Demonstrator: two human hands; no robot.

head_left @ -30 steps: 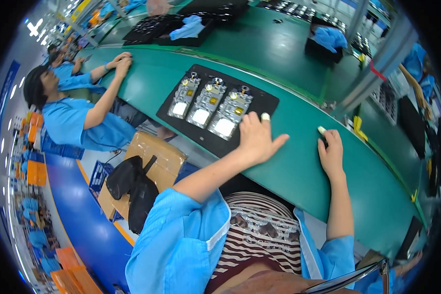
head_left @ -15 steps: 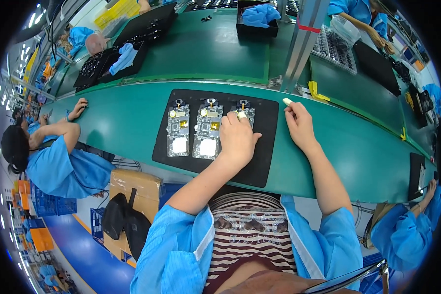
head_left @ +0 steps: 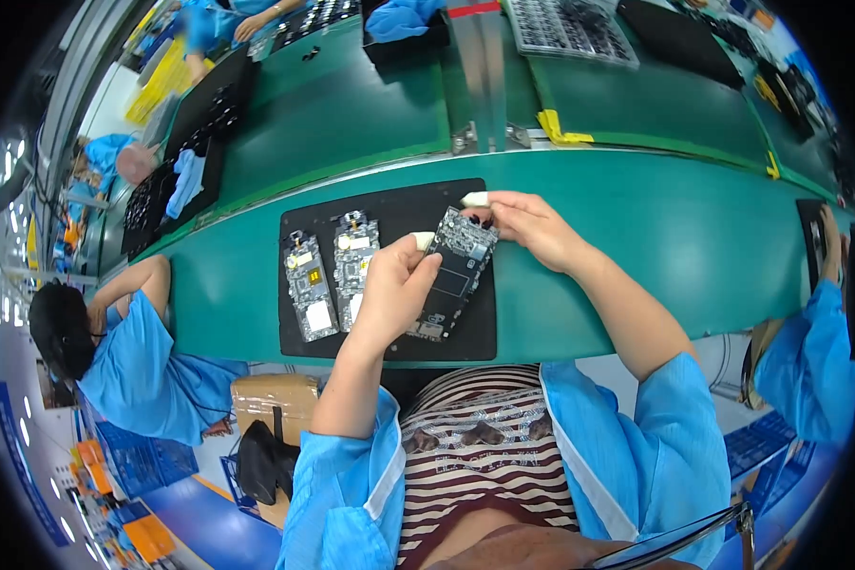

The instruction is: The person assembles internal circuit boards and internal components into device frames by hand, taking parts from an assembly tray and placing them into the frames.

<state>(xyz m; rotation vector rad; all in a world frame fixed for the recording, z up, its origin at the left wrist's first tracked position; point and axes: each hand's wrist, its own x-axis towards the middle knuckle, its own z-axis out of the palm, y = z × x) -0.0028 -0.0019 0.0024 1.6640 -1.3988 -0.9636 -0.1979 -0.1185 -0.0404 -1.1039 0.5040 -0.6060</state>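
A: The circuit board [head_left: 454, 275] was up off the black mat [head_left: 389, 204], tilted, with the left hand [head_left: 394, 290] clamped along its near side and the right hand [head_left: 532, 228] pinching its far top corner.

B: Both sets of fingers were closed on it, then?

A: They were, white finger cots [head_left: 475, 199] and all. To my eye, gripping by the edges was the sound way, keeping fingertips off the components.

B: Anything crowding them?

A: Two more boards [head_left: 331, 275] lay flat on the mat just left of the held one, close to the left wrist. A metal post [head_left: 484, 76] stood beyond on the green bench [head_left: 693, 237], well apart. A co-worker in a blue coat [head_left: 133, 366] sat to the left, another sleeve [head_left: 812, 351] at the right edge.
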